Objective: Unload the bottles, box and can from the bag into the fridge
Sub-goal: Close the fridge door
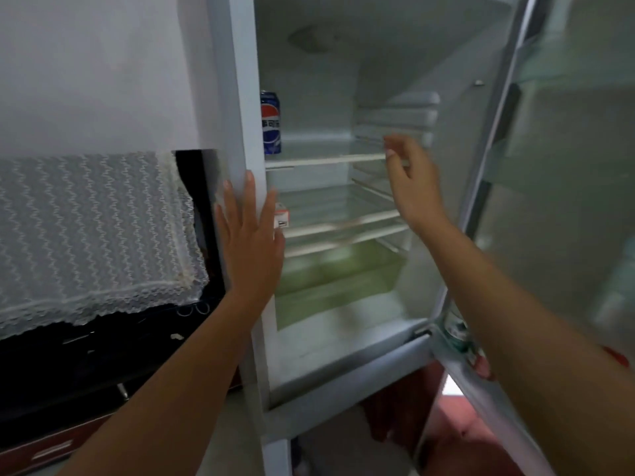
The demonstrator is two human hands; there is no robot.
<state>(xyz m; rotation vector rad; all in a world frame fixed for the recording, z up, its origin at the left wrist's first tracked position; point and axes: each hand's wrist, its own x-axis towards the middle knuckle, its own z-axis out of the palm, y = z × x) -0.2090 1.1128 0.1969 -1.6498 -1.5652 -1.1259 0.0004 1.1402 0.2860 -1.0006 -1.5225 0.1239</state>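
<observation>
Both hands are empty, the left hand (pixel 247 231) flat against the fridge (pixel 240 97) frame beside the box (pixel 281 216), the right hand (pixel 409 176) loosely open near the can (pixel 270 122)'s shelf (pixel 326 159); a careless sweep could topple that can.

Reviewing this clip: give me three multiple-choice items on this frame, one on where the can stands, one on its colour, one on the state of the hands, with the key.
1. Where does the can stand?
A. Upper shelf, at the left wall
B. Bottom drawer
C. Door rack

2. What is the can's main colour?
A. Green
B. Blue
C. Yellow

3. What are the hands holding?
A. A bottle each
B. One holds the box
C. Nothing

Key:
1 A: it stands upright on the upper shelf, far left.
2 B: its body is blue with a red and white emblem.
3 C: the left hand lies flat on the fridge frame, and the right hand is open in front of the shelves.
</observation>
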